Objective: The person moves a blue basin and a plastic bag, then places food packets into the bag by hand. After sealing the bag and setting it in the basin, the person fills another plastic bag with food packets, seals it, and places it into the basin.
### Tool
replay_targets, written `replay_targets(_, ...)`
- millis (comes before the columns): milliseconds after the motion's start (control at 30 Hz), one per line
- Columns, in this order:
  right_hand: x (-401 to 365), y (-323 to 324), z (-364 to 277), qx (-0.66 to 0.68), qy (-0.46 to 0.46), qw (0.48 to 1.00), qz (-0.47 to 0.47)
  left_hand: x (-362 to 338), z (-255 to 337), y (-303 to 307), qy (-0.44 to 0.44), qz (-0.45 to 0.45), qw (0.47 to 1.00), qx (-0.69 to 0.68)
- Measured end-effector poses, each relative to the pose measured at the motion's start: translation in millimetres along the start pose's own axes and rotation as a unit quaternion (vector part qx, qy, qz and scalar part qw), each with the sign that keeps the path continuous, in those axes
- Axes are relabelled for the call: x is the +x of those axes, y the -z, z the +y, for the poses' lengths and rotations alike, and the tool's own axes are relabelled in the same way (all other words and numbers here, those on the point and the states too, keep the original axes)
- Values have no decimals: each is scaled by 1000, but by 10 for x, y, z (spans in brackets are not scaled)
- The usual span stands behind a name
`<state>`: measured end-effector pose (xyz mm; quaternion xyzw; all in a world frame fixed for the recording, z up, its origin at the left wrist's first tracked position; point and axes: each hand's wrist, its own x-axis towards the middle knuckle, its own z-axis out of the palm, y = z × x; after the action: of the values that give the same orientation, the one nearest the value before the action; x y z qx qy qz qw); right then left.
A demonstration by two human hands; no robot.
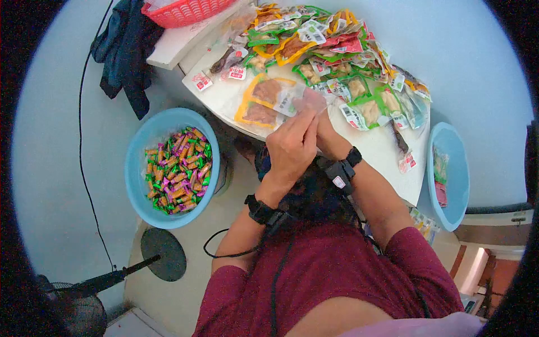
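Over the near edge of the white table [224,101], my two hands meet. My left hand [291,145] is closed, its fingers pinching a small clear plastic packet [310,102] with something pinkish in it. My right hand [324,128] is close against it at the same packet, its fingers mostly hidden behind the left hand. Just left of the packet lie yellow-edged snack packets [260,114] with brown pieces inside. Beyond is a heap of green, yellow and red sealed food packets [331,50].
A blue basin [135,185] of wrapped candies [178,171] stands at left. Another blue basin [457,191] with a few packets is at right. A red basket [185,14] sits at the upper left. A fan [78,309] on a round base [163,255] stands lower left.
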<state>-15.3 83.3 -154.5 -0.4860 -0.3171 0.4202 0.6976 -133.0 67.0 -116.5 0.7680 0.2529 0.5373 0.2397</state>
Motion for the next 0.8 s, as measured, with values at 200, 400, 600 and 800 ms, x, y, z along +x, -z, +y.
replay_targets(200,84,13,57,-220,42,974,21,-2,12,48,24,-12,1000,13)
replay_targets(400,-249,-214,-456,-17,-53,997,-44,2,-16,32,12,15,1000,-7)
replay_targets(600,-171,-37,-343,-231,53,970,-61,-28,-23,-20,24,10,999,-20)
replay_targets(800,-70,105,-213,-470,105,876,-40,7,-36,-16,21,20,999,-22)
